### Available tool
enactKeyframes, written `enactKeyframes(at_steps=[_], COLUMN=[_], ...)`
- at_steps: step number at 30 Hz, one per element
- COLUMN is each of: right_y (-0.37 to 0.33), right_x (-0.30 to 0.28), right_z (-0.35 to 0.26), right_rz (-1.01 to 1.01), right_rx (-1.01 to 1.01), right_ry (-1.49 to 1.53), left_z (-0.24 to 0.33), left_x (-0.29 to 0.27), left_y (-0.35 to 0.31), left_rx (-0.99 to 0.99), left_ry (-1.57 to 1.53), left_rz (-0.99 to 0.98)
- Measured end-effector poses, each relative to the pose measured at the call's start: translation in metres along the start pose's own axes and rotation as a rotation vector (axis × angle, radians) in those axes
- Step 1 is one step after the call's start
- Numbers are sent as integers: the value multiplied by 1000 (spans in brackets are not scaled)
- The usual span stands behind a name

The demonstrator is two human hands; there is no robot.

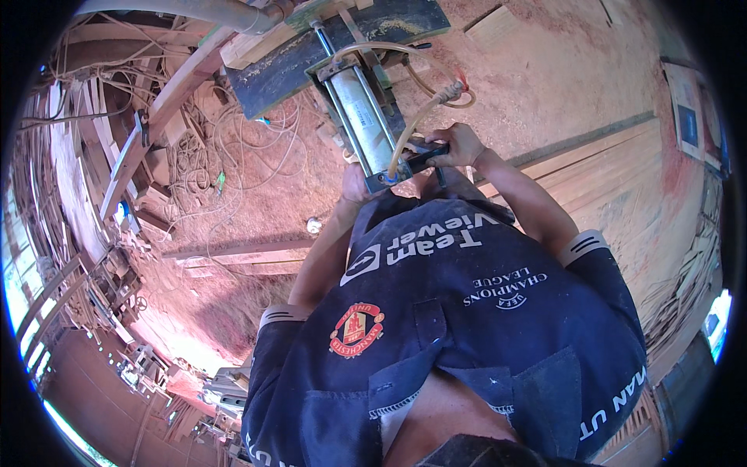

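Note:
A silver pneumatic cylinder point(359, 109) with long tie rods lies tilted in front of my chest, its near end close to my shirt. My left hand point(355, 184) is against the left side of that near end; its fingers are mostly hidden by the cylinder. On the other side, my right hand point(459, 145) is closed around a black bar-like part point(425, 160) beside the cylinder's end. A clear, yellowish air hose point(410, 128) runs from the near end fitting and loops up to the right, bound with a wrap near the loop.
A dark board point(268, 87) lies under the cylinder's far end, with a wooden beam point(261, 48) and a grey pipe point(226, 12) beyond. Tangled cords point(206, 167) lie on the dusty floor at left. Long planks point(591, 167) stretch out on the right. Wood scraps pile up far left.

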State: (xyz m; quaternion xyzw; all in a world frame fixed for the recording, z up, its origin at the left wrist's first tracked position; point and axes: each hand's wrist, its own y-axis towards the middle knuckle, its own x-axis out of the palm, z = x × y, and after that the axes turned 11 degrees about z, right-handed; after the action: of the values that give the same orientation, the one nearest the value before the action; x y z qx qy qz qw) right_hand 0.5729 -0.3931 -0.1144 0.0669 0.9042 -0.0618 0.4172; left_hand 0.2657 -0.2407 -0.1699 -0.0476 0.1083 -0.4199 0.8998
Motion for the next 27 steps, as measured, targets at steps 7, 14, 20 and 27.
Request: enactKeyframes(at_steps=[7, 14, 20, 27], right_y=[-1, 0, -1, 2], right_x=[-2, 0, -1, -12], right_z=[-2, -1, 0, -42], right_rz=[44, 14, -9, 263], right_rx=[12, 23, 33, -204], right_ry=[112, 67, 63, 44], left_z=[-17, -23, 29, 47], left_x=[-8, -8, -6, -16], left_y=[-3, -1, -2, -8], left_rx=[35, -11, 9, 68], left_ry=[151, 187, 181, 161], left_rz=[-108, -146, -79, -53])
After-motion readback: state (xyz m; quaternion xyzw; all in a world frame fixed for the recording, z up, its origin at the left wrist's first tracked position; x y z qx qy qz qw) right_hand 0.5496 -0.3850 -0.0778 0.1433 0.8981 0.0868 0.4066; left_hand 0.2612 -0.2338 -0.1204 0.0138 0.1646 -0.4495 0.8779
